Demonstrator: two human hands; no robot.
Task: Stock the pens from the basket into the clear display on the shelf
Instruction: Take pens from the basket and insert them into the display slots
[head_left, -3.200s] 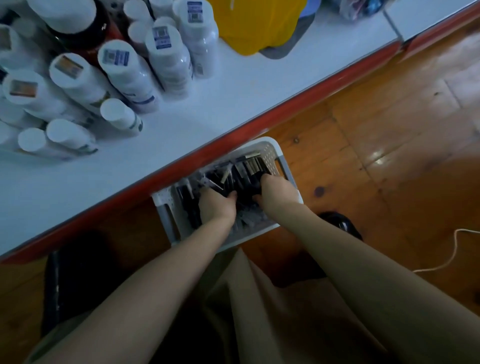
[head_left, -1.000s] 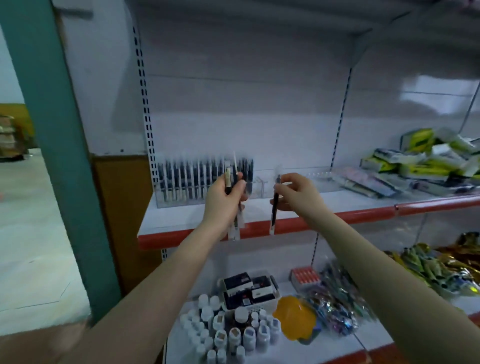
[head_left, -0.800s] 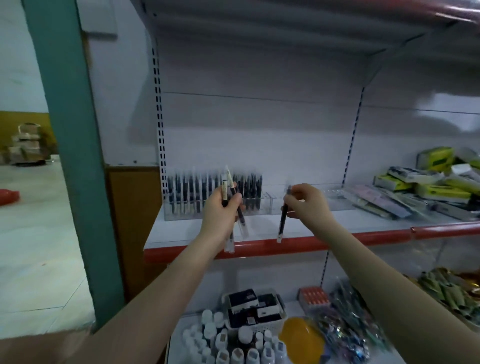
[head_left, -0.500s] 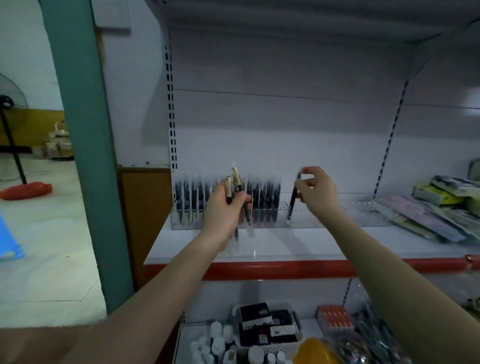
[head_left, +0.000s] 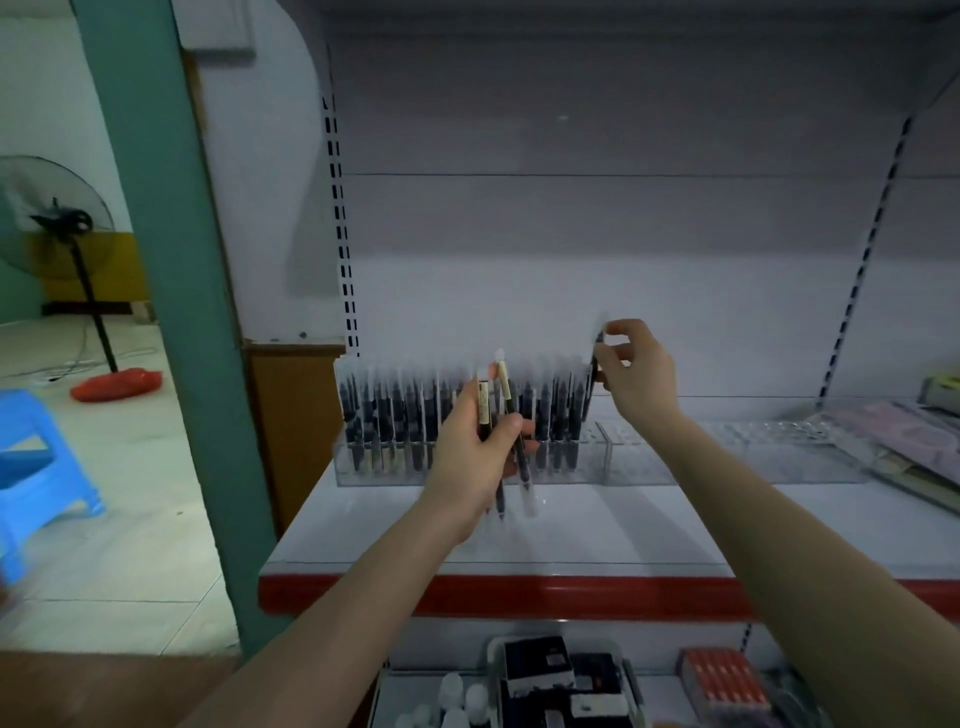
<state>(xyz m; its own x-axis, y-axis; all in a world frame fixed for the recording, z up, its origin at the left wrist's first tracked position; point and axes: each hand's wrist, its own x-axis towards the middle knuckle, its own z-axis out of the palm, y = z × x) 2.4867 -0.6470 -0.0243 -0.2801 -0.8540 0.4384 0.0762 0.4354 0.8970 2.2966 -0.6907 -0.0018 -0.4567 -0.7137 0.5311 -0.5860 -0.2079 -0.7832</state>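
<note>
R hand (head_left: 631, 371) pinches one pen (head_left: 594, 371) by top end, over display (head_left: 737, 460) on shelf. L hand (head_left: 480, 452) grips spare pens (head_left: 511, 441). Light, stiff, slick; hold near top, lower straight.

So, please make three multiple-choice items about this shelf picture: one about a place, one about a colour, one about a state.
1. Where do the stocked pens stand in the clear display?
A. Its left part
B. Its right part
C. All along it

2. What colour is the front edge of the shelf?
A. Blue
B. Red
C. Yellow

3. What is the right hand doing?
A. Hanging idle
B. Pressing flat on the shelf
C. Pinching one pen at the row's right end

Key: 1 A, the right slots show no pens; 2 B, a red strip runs along the front; 3 C, fingertips pinch the pen's top while the left hand holds a few pens.
</note>
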